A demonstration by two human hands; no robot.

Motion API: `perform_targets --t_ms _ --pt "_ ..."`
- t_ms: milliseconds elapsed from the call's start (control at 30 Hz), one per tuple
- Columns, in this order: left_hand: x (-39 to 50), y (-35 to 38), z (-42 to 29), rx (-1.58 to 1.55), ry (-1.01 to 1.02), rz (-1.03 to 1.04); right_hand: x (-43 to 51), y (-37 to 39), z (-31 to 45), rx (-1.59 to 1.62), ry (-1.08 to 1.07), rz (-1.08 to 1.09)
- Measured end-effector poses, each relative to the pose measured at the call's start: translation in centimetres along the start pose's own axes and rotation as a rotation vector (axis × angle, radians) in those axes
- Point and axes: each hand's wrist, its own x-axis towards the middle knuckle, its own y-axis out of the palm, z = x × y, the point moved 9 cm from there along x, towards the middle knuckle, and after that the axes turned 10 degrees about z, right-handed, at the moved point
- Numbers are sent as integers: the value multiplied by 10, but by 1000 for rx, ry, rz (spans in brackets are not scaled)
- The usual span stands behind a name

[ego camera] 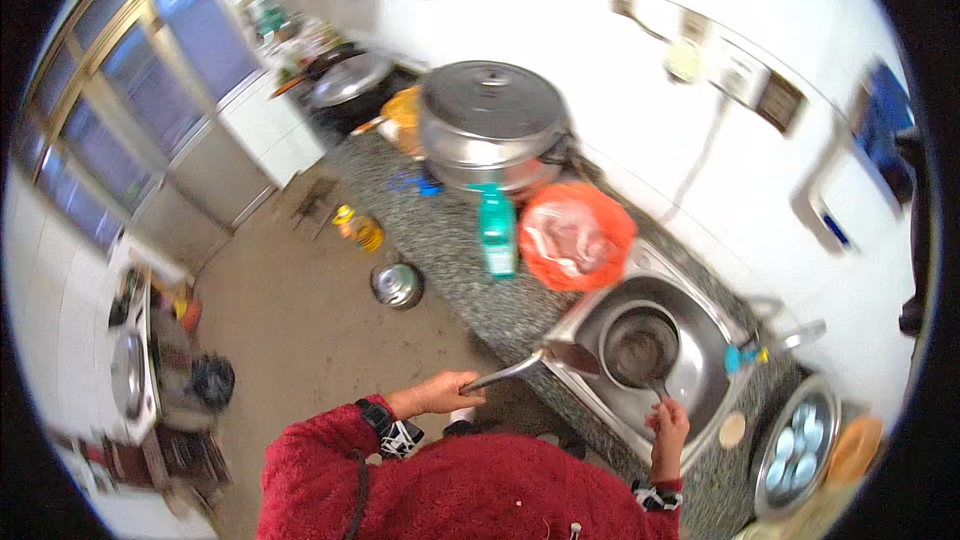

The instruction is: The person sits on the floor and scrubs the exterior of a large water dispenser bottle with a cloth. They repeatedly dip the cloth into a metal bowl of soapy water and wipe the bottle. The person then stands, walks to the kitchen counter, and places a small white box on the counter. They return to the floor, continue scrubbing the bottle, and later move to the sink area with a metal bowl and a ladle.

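My left hand (444, 394) grips the metal handle of a spatula (574, 358), whose dark blade is over the near left edge of the stainless steel sink (694, 412). My right hand (667, 420) is closed on the handle of a round metal pan (641, 345) inside the sink basin. The pan has a dark, blurred inside. A faucet (799, 337) with a blue and yellow part stands at the sink's far right edge.
Along the granite counter (457, 262) stand a large lidded steel pot (491, 116), a green bottle (498, 232) and a red plastic bag (577, 236). A bowl of pale eggs (795, 446) sits right of the sink. An oil bottle (360, 229) and a metal canister (397, 286) stand on the floor.
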Motion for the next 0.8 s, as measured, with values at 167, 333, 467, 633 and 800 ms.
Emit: perform_targets --t_ms 167,333,467,633,800 --pt "-98 -13 86 36 -171 -211 10 105 -7 -35 0 302" --pt "-229 -27 200 -295 -321 -501 13 257 -32 -101 48 445" --pt "-343 -48 301 -805 -392 -763 1 411 -61 -152 90 543" --pt "-458 -85 429 -1375 -259 -1172 -2 589 -117 -217 171 641" --pt "-541 -96 562 -1818 -115 -1569 19 722 -150 -370 246 764"
